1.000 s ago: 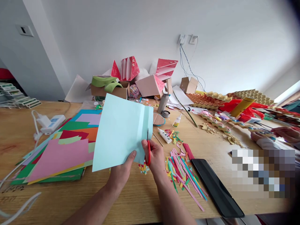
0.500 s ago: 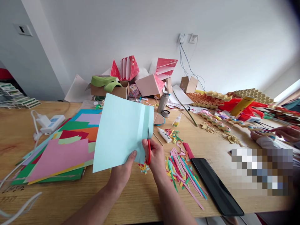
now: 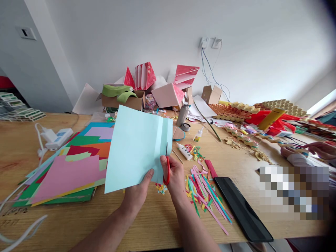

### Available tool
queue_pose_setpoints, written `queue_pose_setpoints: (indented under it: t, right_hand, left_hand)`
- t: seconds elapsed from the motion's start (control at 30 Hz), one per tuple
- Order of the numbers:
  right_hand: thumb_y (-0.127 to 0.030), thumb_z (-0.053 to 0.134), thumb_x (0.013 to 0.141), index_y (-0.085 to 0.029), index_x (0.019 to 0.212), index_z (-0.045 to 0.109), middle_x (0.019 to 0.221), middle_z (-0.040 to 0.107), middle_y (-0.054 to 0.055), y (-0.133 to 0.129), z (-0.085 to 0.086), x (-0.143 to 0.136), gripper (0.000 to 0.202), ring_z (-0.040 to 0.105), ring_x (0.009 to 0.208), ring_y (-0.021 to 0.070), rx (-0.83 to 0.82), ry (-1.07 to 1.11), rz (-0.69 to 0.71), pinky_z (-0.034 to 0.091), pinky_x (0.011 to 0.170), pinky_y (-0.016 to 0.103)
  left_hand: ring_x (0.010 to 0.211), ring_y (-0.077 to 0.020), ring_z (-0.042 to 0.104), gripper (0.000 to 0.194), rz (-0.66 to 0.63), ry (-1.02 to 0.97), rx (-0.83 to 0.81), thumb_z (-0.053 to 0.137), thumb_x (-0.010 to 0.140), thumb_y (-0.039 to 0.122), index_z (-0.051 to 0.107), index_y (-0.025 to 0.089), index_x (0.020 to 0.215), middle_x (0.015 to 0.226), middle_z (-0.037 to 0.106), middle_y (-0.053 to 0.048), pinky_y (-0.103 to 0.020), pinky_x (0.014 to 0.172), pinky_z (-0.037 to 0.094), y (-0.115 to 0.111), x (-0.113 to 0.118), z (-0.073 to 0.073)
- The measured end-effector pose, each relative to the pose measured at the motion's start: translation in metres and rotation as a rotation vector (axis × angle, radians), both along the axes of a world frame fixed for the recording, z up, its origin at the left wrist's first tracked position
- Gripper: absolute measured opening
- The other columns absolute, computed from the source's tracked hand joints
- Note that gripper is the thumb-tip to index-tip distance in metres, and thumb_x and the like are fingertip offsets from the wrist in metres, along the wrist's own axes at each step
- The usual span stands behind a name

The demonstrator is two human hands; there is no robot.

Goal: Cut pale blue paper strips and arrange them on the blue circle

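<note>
Light blue paper (image 3: pixel 133 150): it is up above the wooden table (image 3: pixel 154 224), with fold lines near its right side.
Left hand (image 3: pixel 140 184): it is clamped on the low edge of the paper, thumb in front. Its other fingers are hidden behind the sheet.
Right hand (image 3: pixel 175 174): it is wrapped around the red handle of the scissors.
Scissors (image 3: pixel 168 171): the dark blade points up, against the right part of the paper. It is hard to tell if the blades are apart.
Tiny scraps (image 3: pixel 161 189): they lie on the table, just beside the right wrist.
Paper strips (image 3: pixel 202 189): pink, green, blue and yellow ones lie in a messy heap to the right.
Flat black thing (image 3: pixel 243 208): it lies right beside the strips.
White glue bottle (image 3: pixel 185 152): it lies on its side, behind the strips.
Metal flask (image 3: pixel 183 116): it stands farther back.
Colored sheets (image 3: pixel 65 178): they sit in a loose pile on the left.
Cardboard box (image 3: pixel 123 103): it is by the wall, with green stuff on top.
Another person's hand (image 3: pixel 322 150): it is far off on the right.
</note>
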State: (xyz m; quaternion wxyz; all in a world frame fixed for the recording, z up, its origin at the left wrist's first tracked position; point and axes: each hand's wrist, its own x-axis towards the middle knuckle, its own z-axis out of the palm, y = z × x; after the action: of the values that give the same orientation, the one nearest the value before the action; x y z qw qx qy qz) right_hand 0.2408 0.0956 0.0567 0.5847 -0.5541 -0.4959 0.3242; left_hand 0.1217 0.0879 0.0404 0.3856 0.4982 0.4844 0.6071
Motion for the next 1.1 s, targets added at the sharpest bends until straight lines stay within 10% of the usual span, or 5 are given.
queue_pose_setpoints:
  t: [1.1]
  right_hand:
    - [-0.064, 0.058, 0.079, -0.021, 0.055, 0.036, 0.053, 0.027, -0.006, 0.0028, 0.0033, 0.0045, 0.054, 0.025, 0.051, 0.0086, 0.022, -0.014, -0.058, 0.020, 0.044, 0.023]
  left_hand:
    - [0.128, -0.0309, 0.052, 0.061, -0.006, 0.088, 0.008, 0.071, 0.073, 0.043, 0.057, 0.021, 0.129, 0.127, 0.065, -0.009, -0.047, 0.116, 0.033, -0.0010, -0.0007, -0.0007]
